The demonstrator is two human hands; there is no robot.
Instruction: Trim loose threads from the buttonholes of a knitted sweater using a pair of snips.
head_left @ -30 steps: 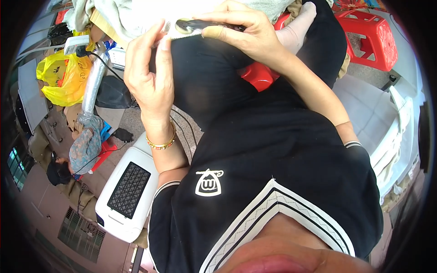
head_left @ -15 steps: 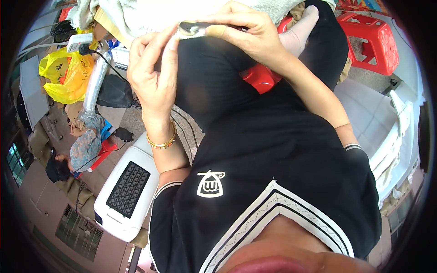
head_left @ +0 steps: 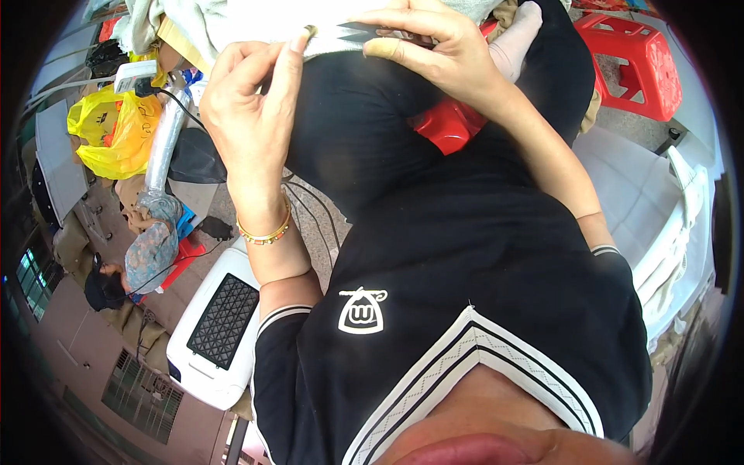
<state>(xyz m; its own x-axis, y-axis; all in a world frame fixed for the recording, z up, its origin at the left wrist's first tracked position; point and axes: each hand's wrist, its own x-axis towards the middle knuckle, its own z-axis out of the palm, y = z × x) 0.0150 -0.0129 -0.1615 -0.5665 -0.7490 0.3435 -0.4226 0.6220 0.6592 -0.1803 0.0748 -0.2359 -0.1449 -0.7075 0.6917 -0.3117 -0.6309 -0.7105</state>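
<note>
So, far left, at ten o'clock from the middle of the view, there's one yellow plastic bag, and just beside it one silver-wrapped tube leaning toward one o'clock. Below, at nine, sits one co-worker in a blue patterned top and black cap. Down at eight, one white plastic case with a single black mesh panel.

Across to half past ten: the left hand, gold-toned bracelet at the wrist, fingers drawn narrow, thumb and forefinger up by the edge of the white cloth. One small brownish bit shows at those fingertips, too small to name, and whether they grip it I can't tell.

Now twelve o'clock, in front of the cloth: one pair of thread snips, two dark blades, parted, tips pointing to nine, long axis running nearly level from nine to three. The right hand, just past twelve, holds them between thumb and fingers, the tips near the left hand but apart from it.

Finally, out at two, one red plastic stool.
</note>
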